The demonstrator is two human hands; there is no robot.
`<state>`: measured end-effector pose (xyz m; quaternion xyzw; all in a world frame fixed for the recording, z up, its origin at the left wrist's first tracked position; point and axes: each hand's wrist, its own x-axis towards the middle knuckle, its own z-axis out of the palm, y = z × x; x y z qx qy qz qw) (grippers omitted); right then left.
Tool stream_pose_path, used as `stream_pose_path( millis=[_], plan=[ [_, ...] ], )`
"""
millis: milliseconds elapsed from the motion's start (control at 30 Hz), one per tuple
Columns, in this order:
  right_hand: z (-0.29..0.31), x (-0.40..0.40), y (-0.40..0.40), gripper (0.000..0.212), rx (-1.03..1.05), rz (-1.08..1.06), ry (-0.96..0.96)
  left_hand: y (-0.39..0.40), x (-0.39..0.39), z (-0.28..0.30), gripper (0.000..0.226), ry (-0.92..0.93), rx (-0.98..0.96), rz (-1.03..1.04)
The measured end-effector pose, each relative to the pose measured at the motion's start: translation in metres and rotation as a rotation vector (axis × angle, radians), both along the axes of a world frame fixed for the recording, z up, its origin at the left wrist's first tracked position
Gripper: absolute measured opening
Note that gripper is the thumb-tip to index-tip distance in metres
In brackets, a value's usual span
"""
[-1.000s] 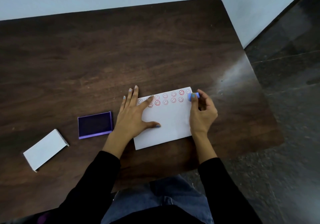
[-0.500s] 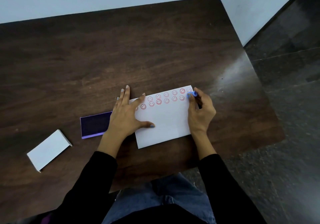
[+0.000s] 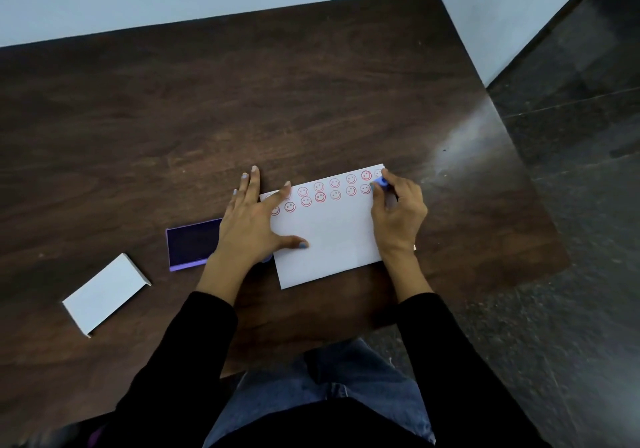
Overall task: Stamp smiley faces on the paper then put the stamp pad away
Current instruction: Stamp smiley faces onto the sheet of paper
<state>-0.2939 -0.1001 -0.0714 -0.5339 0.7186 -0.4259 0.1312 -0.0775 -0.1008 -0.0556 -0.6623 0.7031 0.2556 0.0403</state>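
Sleeves, black, reach forward from the near edge over my dark wooden table (image 3: 311, 84). At near left lies a white box lid (image 3: 105, 293). Just beyond it, the open purple stamp pad (image 3: 192, 245) sits left of my left hand (image 3: 252, 226), which lies flat with fingers spread, pinning the left edge of the white paper (image 3: 329, 239). My right hand (image 3: 398, 212) pinches a small blue stamp (image 3: 381, 181) against the paper's far right corner. Two rows of red smiley faces (image 3: 320, 196) run along the paper's far edge.
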Motion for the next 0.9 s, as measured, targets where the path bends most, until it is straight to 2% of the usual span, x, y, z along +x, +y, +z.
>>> stream_pose_path(
  millis=[100,267,400,533,667,800,900],
  plan=[
    [0.002,0.000,-0.001,0.025,0.019,0.025,0.054,0.000,-0.001,0.000,0.109,-0.006,0.009,0.002],
    [0.009,0.000,-0.006,0.022,0.067,-0.042,-0.075,0.001,0.000,0.001,0.108,0.009,-0.003,0.009],
    [0.009,-0.002,-0.007,0.021,0.151,0.021,0.048,0.001,0.000,0.001,0.108,0.014,-0.005,0.009],
    [0.013,0.001,-0.011,0.022,0.180,-0.085,-0.086,0.000,-0.001,0.001,0.108,0.007,0.003,0.008],
    [0.011,0.003,-0.011,0.024,0.208,-0.044,-0.009,0.001,0.000,0.001,0.107,0.015,0.002,0.008],
    [0.013,0.003,-0.014,0.023,0.207,-0.110,-0.108,0.000,-0.001,0.000,0.107,0.007,0.008,0.010],
    [0.012,0.004,-0.014,0.022,0.217,-0.099,-0.049,0.000,-0.001,-0.001,0.107,0.000,0.004,0.004]
  ],
)
